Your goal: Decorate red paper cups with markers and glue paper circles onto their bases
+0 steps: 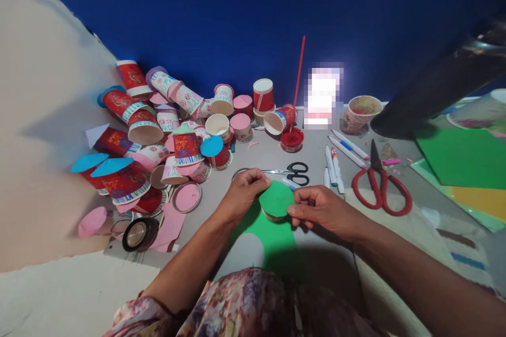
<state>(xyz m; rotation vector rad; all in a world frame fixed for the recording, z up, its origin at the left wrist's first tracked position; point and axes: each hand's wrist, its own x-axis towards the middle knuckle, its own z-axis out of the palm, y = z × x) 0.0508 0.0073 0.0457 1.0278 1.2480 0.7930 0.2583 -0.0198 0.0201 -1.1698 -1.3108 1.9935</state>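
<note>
The left hand [244, 189] is curled, its fingertips pressing down on the far left edge of a green paper disc [276, 199]. The right hand [321, 208] pinches the disc's right edge between thumb and forefinger. The disc lies flat over the mouth of a paper cup [272, 215], of which only a sliver of rim shows beneath it, in the middle of the table [261, 158] just in front of the person.

The disc looks thin and very light, and it would likely bend or crease if squeezed. It is best held at the rim with light fingertip pressure from both sides, as it is now. The cup under it is probably just as light and easy to crush or tip, so its wall is best held gently near the rim.

Under the hands lies a green sheet [276, 245] with a round hole cut out of it. Just beyond are black-handled scissors [292, 172], then several markers [334, 166] and red-handled scissors [380, 189] to the right. Farther off stands a red lid of glue or paint [292, 139] with a red stick [298, 81] in it. To the far left is a heap of decorated cups [158, 126], many capped in pink or blue paper, and near left a roll of tape [139, 234]. Coloured paper sheets [466, 160] lie at far right.
</note>
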